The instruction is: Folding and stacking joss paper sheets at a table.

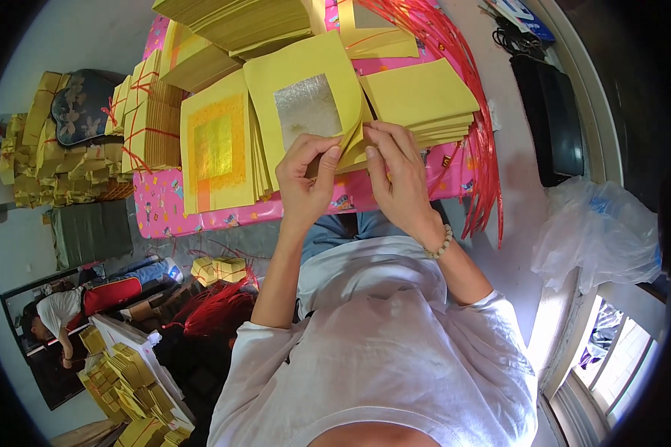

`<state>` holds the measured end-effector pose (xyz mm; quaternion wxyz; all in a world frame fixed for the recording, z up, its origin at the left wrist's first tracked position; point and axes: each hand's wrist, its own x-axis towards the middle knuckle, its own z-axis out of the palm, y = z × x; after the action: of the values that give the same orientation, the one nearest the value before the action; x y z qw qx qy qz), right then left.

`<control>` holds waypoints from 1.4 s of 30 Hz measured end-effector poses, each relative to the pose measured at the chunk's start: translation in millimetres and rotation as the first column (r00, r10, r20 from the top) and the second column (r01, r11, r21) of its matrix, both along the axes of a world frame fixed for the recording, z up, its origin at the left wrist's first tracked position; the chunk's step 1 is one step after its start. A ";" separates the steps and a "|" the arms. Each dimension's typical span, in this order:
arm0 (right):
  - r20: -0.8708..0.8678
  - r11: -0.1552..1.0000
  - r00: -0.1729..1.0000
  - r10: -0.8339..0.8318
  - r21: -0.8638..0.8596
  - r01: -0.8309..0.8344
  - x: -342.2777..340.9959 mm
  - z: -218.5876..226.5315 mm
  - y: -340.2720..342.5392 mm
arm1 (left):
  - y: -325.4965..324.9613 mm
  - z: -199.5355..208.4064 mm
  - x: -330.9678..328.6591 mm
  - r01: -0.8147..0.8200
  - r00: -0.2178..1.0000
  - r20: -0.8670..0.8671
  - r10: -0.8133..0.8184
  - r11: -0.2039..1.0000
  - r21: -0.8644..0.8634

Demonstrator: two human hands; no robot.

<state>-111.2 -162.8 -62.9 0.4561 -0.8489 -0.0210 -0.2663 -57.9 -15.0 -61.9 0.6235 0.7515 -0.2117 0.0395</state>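
A small stack of yellow paper sheets (261,82) with a silver foil square on top lies tilted in front of me, its near right corner lifted and curled. My left hand (309,171) is closed, thumb and forefinger pinching the near edge of these sheets. My right hand (401,170) is closed at the lifted corner beside it, bent fingers and thumb on the sheet edges. Left of them lies a stack of yellow sheets with a gold foil square (220,149). Right of my hands sits a plain yellow paper stack (423,97).
The table has a pink patterned cover (156,201). Red plastic ties (484,164) hang over its right edge. Tied yellow bundles (153,130) stand at the left; a thick paper stack (238,26) lies at the back. Another person (104,298) is at the lower left, near a table of bundles.
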 end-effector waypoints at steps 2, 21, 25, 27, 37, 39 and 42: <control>0.003 1.000 1.000 0.000 0.000 0.000 -0.1 0.5 0.6 | 0.7 -0.4 -0.1 -0.001 1.000 0.005 0.001 1.000 -0.007; 0.000 1.000 1.000 0.001 -0.008 -0.001 0.4 -0.9 -0.5 | 0.7 -5.5 2.3 0.007 1.000 0.015 -0.006 1.000 -0.030; -0.009 1.000 1.000 0.003 0.003 -0.003 -0.1 -1.4 -0.7 | 1.1 -5.3 1.7 0.013 1.000 -0.006 -0.013 1.000 -0.028; -0.006 1.000 1.000 0.005 0.005 -0.005 -0.4 -1.0 -0.9 | 1.1 -4.2 1.3 0.013 1.000 -0.007 -0.013 1.000 -0.022; -0.001 1.000 1.000 -0.002 0.005 0.002 0.1 3.0 -0.2 | -3.9 6.0 -2.1 0.000 0.995 0.096 -0.007 0.997 0.073; -0.001 1.000 1.000 0.000 0.007 0.000 0.5 2.5 -0.3 | -3.4 4.6 -2.2 -0.010 0.996 0.093 0.002 0.996 0.091; -0.003 1.000 1.000 0.004 0.005 -0.004 0.4 0.9 0.1 | -0.7 -1.3 -2.2 -0.029 0.999 0.022 0.028 0.999 0.037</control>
<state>-110.7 -162.7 -62.0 0.4586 -0.8481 -0.0214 -0.2644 -60.1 -15.7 -63.1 0.6065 0.7654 -0.2086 0.0527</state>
